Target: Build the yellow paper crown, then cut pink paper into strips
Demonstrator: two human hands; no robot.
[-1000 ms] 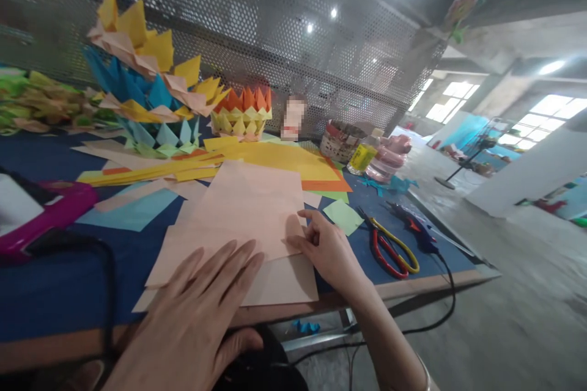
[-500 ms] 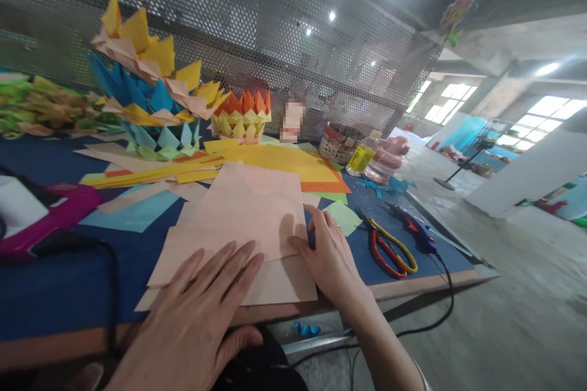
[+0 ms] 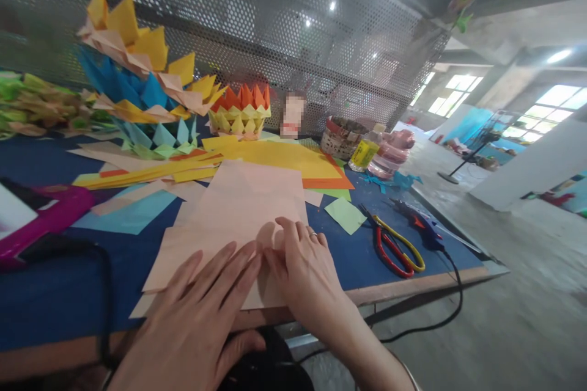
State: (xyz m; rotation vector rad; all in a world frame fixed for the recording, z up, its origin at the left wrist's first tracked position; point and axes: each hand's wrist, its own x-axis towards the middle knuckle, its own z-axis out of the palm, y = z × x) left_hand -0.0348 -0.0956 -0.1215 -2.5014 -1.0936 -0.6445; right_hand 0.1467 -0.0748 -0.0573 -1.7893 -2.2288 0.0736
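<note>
A stack of peach paper sheets (image 3: 238, 208) lies on the blue table top (image 3: 68, 293) in front of me. My left hand (image 3: 197, 311) rests flat on the near part of the stack, fingers spread and stretched out. My right hand (image 3: 302, 275) lies palm down on the stack's right near corner, fingers extended and touching the paper beside my left fingertips. A ring shows on one right finger. Neither hand grips anything.
Red and yellow scissors (image 3: 394, 247) and a blue glue gun (image 3: 419, 229) with a black cord lie at right. Yellow and orange sheets (image 3: 284, 162), folded paper models (image 3: 137, 85), a small basket (image 3: 339, 140), a glue bottle (image 3: 363, 156) and a mesh panel (image 3: 298, 30) stand behind. A magenta object (image 3: 50, 217) sits left.
My right hand has slid left from the sheet's right edge onto the paper, flattening beside my left hand. The left hand has stayed in place.
</note>
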